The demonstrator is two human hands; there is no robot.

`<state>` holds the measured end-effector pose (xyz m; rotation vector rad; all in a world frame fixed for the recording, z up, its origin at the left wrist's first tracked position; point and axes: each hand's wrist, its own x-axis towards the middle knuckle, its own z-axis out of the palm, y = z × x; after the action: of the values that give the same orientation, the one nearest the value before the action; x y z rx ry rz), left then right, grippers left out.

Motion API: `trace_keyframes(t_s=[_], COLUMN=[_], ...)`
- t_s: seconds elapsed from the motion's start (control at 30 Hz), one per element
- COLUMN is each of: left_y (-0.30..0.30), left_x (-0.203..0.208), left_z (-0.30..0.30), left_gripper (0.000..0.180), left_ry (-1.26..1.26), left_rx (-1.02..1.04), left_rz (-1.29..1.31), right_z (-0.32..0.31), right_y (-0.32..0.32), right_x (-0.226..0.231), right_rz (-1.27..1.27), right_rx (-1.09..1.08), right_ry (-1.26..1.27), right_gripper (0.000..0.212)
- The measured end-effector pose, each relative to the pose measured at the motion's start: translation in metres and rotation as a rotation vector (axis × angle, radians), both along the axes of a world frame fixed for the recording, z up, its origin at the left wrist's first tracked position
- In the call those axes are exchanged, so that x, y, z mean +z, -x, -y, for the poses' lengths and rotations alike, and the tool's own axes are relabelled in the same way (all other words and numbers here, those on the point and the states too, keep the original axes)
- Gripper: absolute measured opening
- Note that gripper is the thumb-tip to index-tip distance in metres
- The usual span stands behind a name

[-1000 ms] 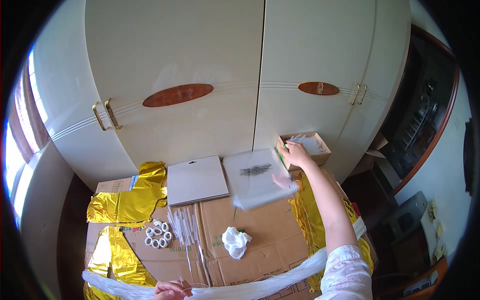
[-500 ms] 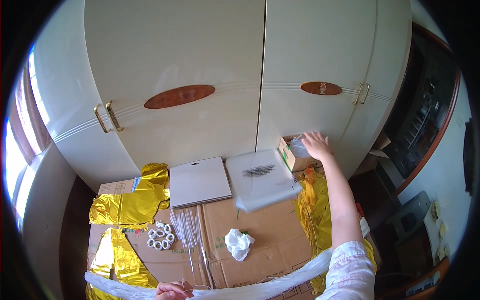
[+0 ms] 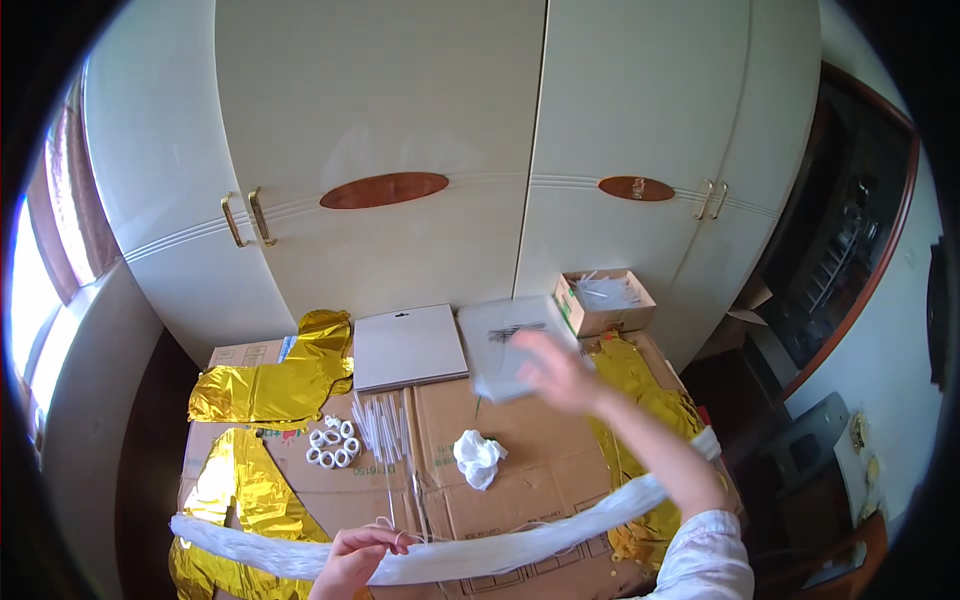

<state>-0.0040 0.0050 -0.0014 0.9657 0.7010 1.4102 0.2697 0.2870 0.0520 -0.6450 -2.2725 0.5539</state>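
Note:
My left hand (image 3: 358, 555) is at the lower edge, fingers pinched on a thin white string (image 3: 440, 538) that loops out beside them. Right by it, a long bundle of white strands (image 3: 490, 555) stretches across the front of the cardboard. My right hand (image 3: 555, 372), smeared by motion, hangs over the clear plastic bags (image 3: 490, 370); whether its fingers hold anything cannot be made out. Behind it stands a small carton (image 3: 600, 320) full of clear thin tubes (image 3: 605, 293). Several similar tubes (image 3: 382, 428) lie in a row near the middle of the cardboard.
White rings (image 3: 325, 458) cluster left of the tubes. A crumpled white wad (image 3: 480, 458) sits on the cardboard (image 3: 540, 440). Gold foil sheets lie at the left (image 3: 270, 385) and right (image 3: 650, 390). A stack of grey-white sheets (image 3: 410, 350) is near the cabinet (image 3: 400, 90).
My right hand has left the carton of tubes and swung left and nearer, over the plastic bags. My left hand has risen further into view with the string.

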Motion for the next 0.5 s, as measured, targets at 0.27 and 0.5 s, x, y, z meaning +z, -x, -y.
trace_keyframes(t_s=[0.27,0.5], left_y=[0.004,-0.007], left_x=[-0.015,-0.007], left_z=[0.008,0.009], left_gripper=[0.024,0.027], left_ry=[0.115,0.027], left_rx=[-0.222,-0.133], left_rz=[0.226,0.541], right_z=[0.217,0.212], right_y=[0.087,0.082], right_x=[-0.037,-0.058], right_rz=[-0.262,-0.249], right_rx=[0.658,0.566], right_ry=[0.941,1.267], right_gripper=[0.07,0.025])
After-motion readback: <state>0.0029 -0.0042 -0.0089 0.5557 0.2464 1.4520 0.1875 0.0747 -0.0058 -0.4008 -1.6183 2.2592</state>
